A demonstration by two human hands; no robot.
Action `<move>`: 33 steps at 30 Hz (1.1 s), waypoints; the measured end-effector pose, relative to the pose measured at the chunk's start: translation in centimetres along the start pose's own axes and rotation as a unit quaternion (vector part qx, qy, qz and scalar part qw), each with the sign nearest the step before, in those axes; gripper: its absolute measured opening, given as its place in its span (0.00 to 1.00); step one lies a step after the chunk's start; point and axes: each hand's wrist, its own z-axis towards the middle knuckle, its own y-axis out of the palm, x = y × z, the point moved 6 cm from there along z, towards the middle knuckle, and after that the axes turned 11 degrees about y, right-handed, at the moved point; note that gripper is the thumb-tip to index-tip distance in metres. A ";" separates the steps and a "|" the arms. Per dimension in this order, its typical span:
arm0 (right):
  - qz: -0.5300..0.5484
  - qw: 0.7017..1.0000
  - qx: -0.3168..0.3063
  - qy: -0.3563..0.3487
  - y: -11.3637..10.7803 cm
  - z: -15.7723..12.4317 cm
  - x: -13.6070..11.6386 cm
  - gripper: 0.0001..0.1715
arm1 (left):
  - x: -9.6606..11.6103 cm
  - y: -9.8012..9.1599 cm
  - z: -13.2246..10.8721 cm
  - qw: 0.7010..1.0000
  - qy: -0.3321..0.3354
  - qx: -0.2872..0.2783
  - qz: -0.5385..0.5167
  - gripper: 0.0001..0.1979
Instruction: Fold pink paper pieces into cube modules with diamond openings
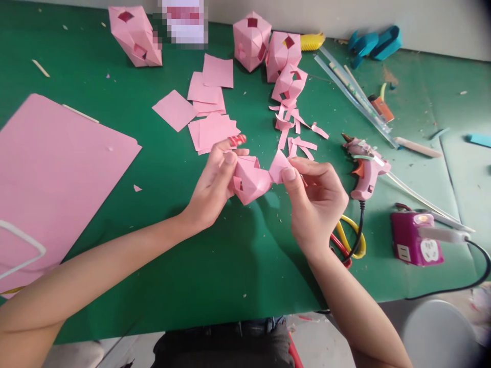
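Observation:
Above the front half of the green table, my left hand (215, 181) grips a partly built folded pink paper shape (251, 181) between thumb and fingers. A red patterned wrap covers one of its fingertips. My right hand (316, 197) pinches a small pink paper piece (279, 167) at the shape's right side; the two meet at a corner, though whether they are joined I cannot tell. Just beyond my hands lie pink paper squares (218, 130) in loose stacks and curled pink paper strips (286, 125). Finished-looking pink paper polyhedra (252, 43) with square openings stand farther back.
A pink glue gun (366, 168) lies to the right, its black cord running past yellow-and-red-handled scissors (355, 237). Beside them sits a purple power block (412, 240) with a plug. Large pink sheets (65, 179) cover the left side. Clear glue sticks (356, 97) lie back right.

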 end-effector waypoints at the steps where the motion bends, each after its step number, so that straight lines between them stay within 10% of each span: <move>1: -0.001 1.000 -0.005 0.004 0.1 -0.1 0.1 0.05 | 0.0 0.2 0.0 1.000 0.010 -0.014 0.003 0.24; 21: 0.009 0.998 -0.034 0.055 0.5 -0.4 0.6 0.09 | 0.2 1.9 -0.2 0.984 0.097 -0.148 -0.015 0.32; 33: 0.045 0.995 -0.040 0.079 1.0 -1.0 0.5 0.07 | 1.3 1.8 -0.1 0.986 0.114 -0.106 0.065 0.38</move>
